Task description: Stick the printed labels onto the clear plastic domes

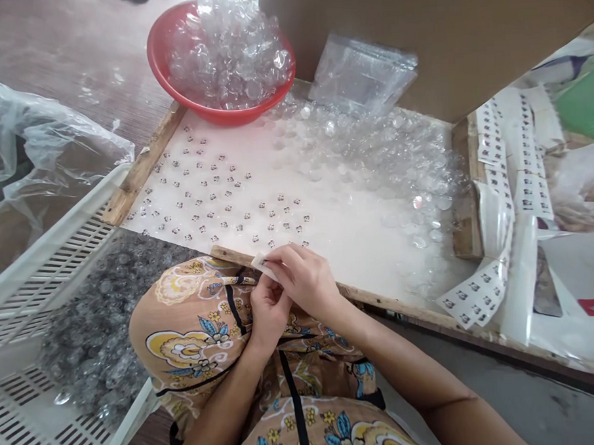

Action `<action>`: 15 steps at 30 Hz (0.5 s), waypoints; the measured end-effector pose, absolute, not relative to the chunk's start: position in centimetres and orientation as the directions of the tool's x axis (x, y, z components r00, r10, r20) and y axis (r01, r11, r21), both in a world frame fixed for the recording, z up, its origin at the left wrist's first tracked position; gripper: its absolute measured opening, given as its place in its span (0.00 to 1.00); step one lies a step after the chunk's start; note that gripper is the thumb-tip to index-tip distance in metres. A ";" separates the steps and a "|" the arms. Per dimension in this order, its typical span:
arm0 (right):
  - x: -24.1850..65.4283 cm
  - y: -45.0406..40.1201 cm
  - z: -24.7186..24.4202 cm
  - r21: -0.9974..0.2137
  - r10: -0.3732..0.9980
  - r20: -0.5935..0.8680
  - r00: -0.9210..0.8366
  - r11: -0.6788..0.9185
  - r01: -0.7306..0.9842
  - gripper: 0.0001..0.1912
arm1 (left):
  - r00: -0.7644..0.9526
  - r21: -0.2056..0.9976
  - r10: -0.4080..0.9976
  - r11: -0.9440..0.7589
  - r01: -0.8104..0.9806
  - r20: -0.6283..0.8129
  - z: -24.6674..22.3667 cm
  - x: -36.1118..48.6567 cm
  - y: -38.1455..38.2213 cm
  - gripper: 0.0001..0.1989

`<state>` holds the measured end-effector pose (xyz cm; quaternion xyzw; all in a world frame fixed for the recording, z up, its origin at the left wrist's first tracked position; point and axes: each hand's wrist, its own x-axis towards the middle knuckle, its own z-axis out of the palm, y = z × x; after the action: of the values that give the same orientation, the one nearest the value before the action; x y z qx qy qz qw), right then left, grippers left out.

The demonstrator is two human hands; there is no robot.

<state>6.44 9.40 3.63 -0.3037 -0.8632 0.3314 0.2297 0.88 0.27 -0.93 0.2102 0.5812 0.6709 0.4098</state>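
Close together over the lap and the board's near edge are my two hands. My left hand [270,310] is closed, its fingertips meeting under a small white sticker strip [263,266]. Over the strip, the fingers of my right hand [302,278] are pinched at its printed end. Whether a clear disc is also between the fingers is too small to tell. Beyond the hands, a white board [336,214] carries scattered clear discs with small dark prints [204,184] at the left and a heap of plain clear discs [397,146] at the back and right.
A red basin [223,116] heaped with clear discs stands on the board's back left, beside clear plastic bags [362,75] and a cardboard panel [416,20]. At lower left is a white crate [56,226] holding many discs. Sticker sheets [477,293] hang at the right over a wooden rim [467,235].
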 end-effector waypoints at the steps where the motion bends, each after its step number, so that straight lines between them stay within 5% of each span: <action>1: 6.5 9.1 3.5 -0.691 0.665 0.222 -0.713 0.623 0.367 0.08 | -0.581 0.952 0.792 0.002 -0.305 -0.188 -0.9 0.9 0.3 0.11; 7: 7.7 10.5 4.5 -0.843 0.722 0.259 -0.642 0.493 0.214 0.04 | -0.554 0.930 0.797 0.027 -0.367 -0.242 -0.7 0.9 0.2 0.10; 11: 11.0 15.2 3.6 -0.934 0.887 0.005 -0.462 0.169 0.314 0.07 | -0.524 0.909 0.792 0.090 -0.406 -0.313 -0.7 1.1 0.3 0.13; 15: 13.9 18.1 1.1 -0.903 0.887 -0.220 -0.406 -0.028 0.428 0.12 | -0.535 0.915 0.792 0.072 -0.398 -0.295 -0.7 1.1 0.4 0.12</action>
<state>13.90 18.11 1.10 -0.4975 -0.6607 0.5164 0.2222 1.11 0.37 -0.72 0.1708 0.5767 0.6596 0.4509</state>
